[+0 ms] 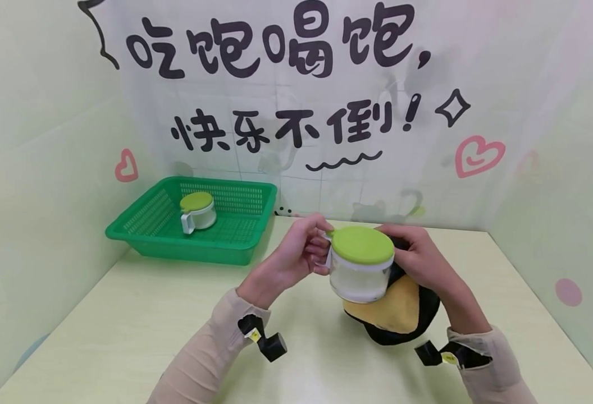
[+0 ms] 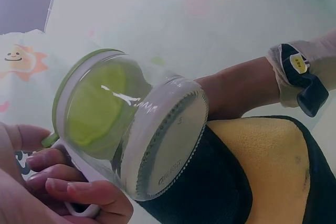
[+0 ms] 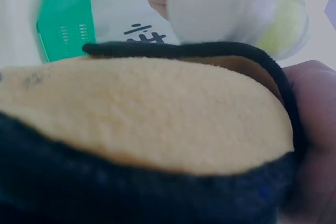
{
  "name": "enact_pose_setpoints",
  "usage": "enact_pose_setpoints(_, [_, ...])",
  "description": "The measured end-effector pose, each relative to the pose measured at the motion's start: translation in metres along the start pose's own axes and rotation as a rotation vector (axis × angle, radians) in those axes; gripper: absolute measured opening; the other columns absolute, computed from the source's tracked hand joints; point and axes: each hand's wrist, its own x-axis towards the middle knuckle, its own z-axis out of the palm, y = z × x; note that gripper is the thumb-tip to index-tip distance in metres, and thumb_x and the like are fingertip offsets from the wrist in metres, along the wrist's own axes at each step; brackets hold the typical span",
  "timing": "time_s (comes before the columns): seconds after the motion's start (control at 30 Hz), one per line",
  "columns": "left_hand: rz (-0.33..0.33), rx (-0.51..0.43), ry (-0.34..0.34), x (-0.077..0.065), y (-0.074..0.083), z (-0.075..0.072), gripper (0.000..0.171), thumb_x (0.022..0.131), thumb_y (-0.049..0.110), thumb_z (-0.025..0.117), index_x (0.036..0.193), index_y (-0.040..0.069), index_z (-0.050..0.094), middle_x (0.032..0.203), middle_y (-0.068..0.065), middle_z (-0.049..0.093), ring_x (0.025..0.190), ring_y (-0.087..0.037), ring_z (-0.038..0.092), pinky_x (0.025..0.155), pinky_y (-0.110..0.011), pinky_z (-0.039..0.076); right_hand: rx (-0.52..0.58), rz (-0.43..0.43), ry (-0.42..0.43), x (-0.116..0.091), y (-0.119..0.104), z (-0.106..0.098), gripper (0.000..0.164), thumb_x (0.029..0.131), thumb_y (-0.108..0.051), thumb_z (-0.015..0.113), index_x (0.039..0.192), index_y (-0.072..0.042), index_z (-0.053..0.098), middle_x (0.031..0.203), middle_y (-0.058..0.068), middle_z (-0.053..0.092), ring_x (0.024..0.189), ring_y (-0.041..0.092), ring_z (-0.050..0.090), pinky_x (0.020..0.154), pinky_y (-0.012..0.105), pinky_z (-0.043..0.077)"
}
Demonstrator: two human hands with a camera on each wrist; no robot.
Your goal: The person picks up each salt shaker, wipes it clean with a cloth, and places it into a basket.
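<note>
A clear glass seasoning jar [image 1: 359, 280] with a green lid [image 1: 362, 245] and a white handle is held up above the table. My left hand [image 1: 296, 249] grips it by the handle, and the left wrist view shows the jar tilted with its ribbed glass base [image 2: 173, 142] exposed. On its other side, my right hand [image 1: 423, 261] holds a tan cloth with black edges [image 1: 395, 308], close against the jar. In the right wrist view the cloth [image 3: 147, 114] bulges in front of the jar, and most of the right fingers are hidden.
A green plastic basket [image 1: 190, 253] stands at the back left of the table [image 1: 140, 331]. Inside it sits a second jar [image 1: 204, 217] with a green lid and white handle. Printed curtain walls [image 1: 296, 185] enclose the table at the back and sides.
</note>
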Motion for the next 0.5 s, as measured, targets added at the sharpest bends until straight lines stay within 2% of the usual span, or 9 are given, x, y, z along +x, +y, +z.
enact_pose_setpoints(0.13, [-0.030,0.024,-0.041,-0.0008,-0.0006,0.0055,0.037,0.083,0.024,0.046,0.054,0.021,0.024,0.052,0.009,0.022,0.047,-0.007,0.022,0.048,-0.024,0.025,0.022,-0.009,-0.054,0.0005,0.0011,0.0052,0.021,0.090,0.002,0.059,0.104,-0.009,0.069,0.099,-0.011,0.068,0.088,0.010,0.063,0.079,0.024,0.053])
enact_pose_setpoints(0.33, [-0.068,0.049,-0.092,-0.0035,-0.0012,0.0077,0.034,0.084,0.025,0.045,0.055,0.020,0.026,0.053,0.010,0.024,0.047,-0.008,0.023,0.047,-0.023,0.025,0.126,-0.021,-0.175,0.0007,-0.0004,0.0088,0.022,0.094,-0.001,0.054,0.104,-0.014,0.067,0.095,-0.001,0.067,0.085,0.011,0.060,0.078,0.027,0.053])
enact_pose_setpoints(0.5, [-0.074,0.051,-0.119,-0.0035,-0.0019,0.0065,0.034,0.084,0.025,0.045,0.057,0.019,0.026,0.054,0.009,0.026,0.048,-0.009,0.024,0.048,-0.024,0.027,0.199,-0.040,-0.207,0.0005,0.0004,0.0101,0.023,0.094,0.002,0.051,0.106,-0.011,0.066,0.093,0.002,0.064,0.084,0.013,0.058,0.078,0.028,0.052])
